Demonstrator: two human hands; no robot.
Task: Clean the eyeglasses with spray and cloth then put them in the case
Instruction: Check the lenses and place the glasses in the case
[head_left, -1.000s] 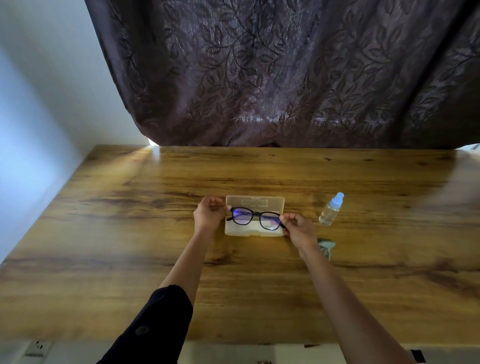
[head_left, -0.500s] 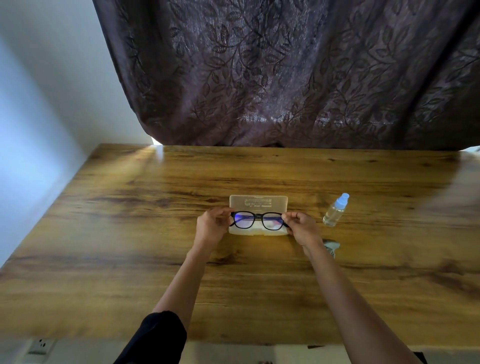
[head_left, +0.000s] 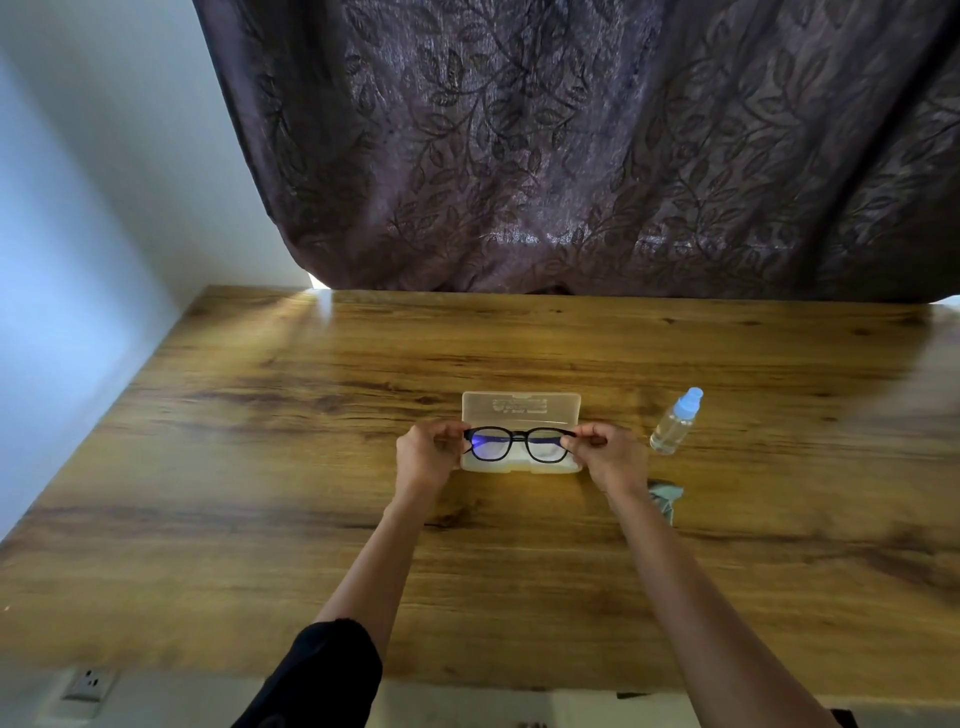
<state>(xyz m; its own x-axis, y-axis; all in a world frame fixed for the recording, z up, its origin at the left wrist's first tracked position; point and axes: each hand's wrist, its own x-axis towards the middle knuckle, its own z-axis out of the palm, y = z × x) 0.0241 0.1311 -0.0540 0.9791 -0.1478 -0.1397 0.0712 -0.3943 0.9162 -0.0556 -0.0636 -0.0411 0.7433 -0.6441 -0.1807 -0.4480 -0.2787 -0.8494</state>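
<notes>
One table (head_left: 260, 467) carries everything, and nothing resting on its wood has shifted in the last second. The case (head_left: 519, 402) lies open at its middle, lid tipped back toward the curtain and tray toward me, just where it was.

The glasses (head_left: 519, 438) are what has changed. A second ago I held them slanted, the left end raised toward the case's far corner. Now they are level, lenses facing me, squared with the case's long side and low over its tray. I cannot tell whether the frame already touches the tray, or whether the arms are folded, since my fingers cover both ends.

My left hand (head_left: 423, 457) pinches the left end of the frame and my right hand (head_left: 610, 460) pinches the right end. The fingers are curled and the hands are apart with the frame between them. The left has dropped to match the right.

The bottle (head_left: 675, 423) stands just right of the case, cap on. The cloth (head_left: 666, 496) lies crumpled by my right wrist, partly hidden behind it.

With spray and cloth both set aside, I judge the cleaning done and this the last step. The levelling lines the glasses up to fit the tray. What remains is to set them in and shut the lid.
</notes>
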